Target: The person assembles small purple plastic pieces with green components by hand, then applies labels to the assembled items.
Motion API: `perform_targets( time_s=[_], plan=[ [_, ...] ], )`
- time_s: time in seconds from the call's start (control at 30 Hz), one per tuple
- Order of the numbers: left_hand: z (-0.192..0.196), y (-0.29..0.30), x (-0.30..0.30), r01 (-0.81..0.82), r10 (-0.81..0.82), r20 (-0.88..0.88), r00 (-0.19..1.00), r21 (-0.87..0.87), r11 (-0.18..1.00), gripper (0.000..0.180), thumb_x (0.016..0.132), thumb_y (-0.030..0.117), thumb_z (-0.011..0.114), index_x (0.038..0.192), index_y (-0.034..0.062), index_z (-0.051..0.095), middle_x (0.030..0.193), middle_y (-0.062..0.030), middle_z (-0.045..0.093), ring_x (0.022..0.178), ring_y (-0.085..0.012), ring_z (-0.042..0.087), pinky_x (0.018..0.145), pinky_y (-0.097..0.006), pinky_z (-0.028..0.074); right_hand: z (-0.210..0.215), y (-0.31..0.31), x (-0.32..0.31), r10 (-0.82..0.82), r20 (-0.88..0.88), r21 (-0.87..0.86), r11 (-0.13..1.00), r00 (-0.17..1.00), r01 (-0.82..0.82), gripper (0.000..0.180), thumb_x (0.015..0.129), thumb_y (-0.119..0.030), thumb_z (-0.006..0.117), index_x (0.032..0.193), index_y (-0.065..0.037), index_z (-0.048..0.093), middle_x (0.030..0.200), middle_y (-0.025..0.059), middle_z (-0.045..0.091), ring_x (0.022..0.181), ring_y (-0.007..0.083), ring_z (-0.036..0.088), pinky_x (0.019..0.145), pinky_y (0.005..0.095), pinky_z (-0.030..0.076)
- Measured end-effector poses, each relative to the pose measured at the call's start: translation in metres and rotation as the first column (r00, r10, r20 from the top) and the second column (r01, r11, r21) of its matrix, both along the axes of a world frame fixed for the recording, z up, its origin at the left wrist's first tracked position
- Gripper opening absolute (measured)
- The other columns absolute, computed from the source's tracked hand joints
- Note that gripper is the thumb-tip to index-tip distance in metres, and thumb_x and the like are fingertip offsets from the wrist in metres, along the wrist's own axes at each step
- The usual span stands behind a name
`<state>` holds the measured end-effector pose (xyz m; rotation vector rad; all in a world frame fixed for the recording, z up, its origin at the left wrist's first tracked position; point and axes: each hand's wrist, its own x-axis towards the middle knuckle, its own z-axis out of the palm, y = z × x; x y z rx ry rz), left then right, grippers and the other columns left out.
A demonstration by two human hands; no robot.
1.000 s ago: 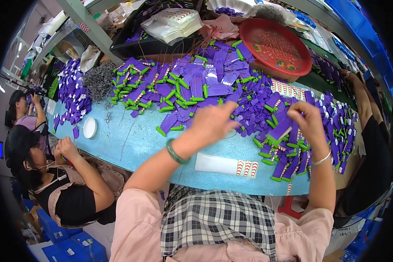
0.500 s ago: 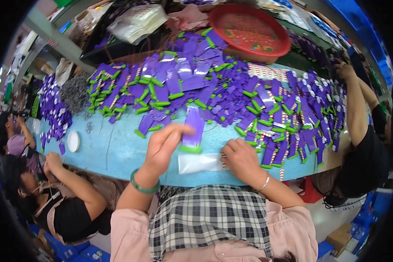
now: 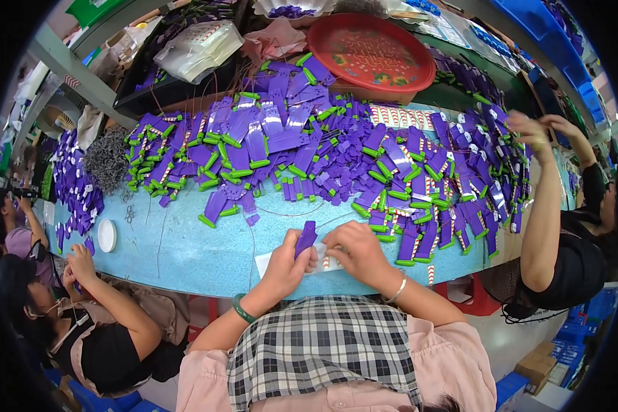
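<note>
My left hand point(image 3: 286, 266) is closed round a flat purple plastic piece point(image 3: 306, 238), whose upper end sticks up past the fingers. Lying on the blue tabletop point(image 3: 206, 257), a clear plastic bag point(image 3: 261, 264) shows partly under both hands. Close beside the left, my right hand point(image 3: 357, 254) has its fingers bent and drawn together; whatever lies between the fingertips is hidden. A small red-and-white striped strip point(image 3: 327, 262) shows just below those fingertips. Beyond my hands spreads a large heap of purple pieces with green ends point(image 3: 268, 134).
Finished-looking striped purple pieces point(image 3: 426, 199) are heaped to the right. A red round tray point(image 3: 371, 51) stands at the back, near a sheet of striped stickers point(image 3: 402, 117). Grey wire pieces point(image 3: 106, 161) and a white lid point(image 3: 107, 235) lie left. Co-workers sit on both sides.
My left hand has come down and toward my right hand, and the purple piece is now in its grip near the bag. My right hand has shifted slightly left. The view has moved a little.
</note>
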<state>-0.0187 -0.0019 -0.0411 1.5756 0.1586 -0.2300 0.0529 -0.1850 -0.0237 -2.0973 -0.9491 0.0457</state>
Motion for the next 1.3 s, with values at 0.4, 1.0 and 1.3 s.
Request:
perform_targets(
  time_s=[0.4,1.0,1.3],
  plan=[
    [0.051,0.005,0.02,0.029,-0.036,-0.029,0.999,-0.231,0.972,0.01,0.085,0.01,0.066,0.087,0.0004,0.063,0.069,-0.0031,0.062,0.057,-0.0091,0.058,0.05,-0.022,0.047,0.067,0.011,0.011,-0.038,-0.152,0.281,0.956,0.988,0.08,0.023,0.077,-0.007,0.07,0.097,-0.002,0.06,0.097,0.0113,0.062,0.091,0.0258,0.061,0.076,0.0333,0.046],
    [0.056,0.001,0.015,-0.049,-0.064,-0.119,0.991,-0.76,0.648,0.045,0.092,0.004,0.039,0.135,0.0085,0.028,0.124,-0.0092,0.046,0.111,-0.0194,0.053,0.089,-0.043,0.053,0.031,0.019,-0.003,0.112,-0.7,0.425,0.859,0.706,0.286,0.011,0.082,-0.004,0.067,0.082,-0.002,0.056,0.078,-0.0003,0.057,0.07,0.0051,0.052,0.065,0.0211,0.043],
    [0.054,-0.001,0.014,-0.02,-0.084,-0.1,0.991,-0.749,0.663,0.053,0.086,0.0,0.038,0.136,0.0094,0.026,0.126,-0.0097,0.043,0.115,-0.0202,0.05,0.091,-0.044,0.052,0.029,0.017,-0.004,0.072,-0.555,0.417,0.886,0.829,0.203,0.012,0.082,0.0,0.067,0.085,-0.001,0.056,0.082,0.0011,0.053,0.073,0.007,0.05,0.065,0.021,0.041]
  ],
)
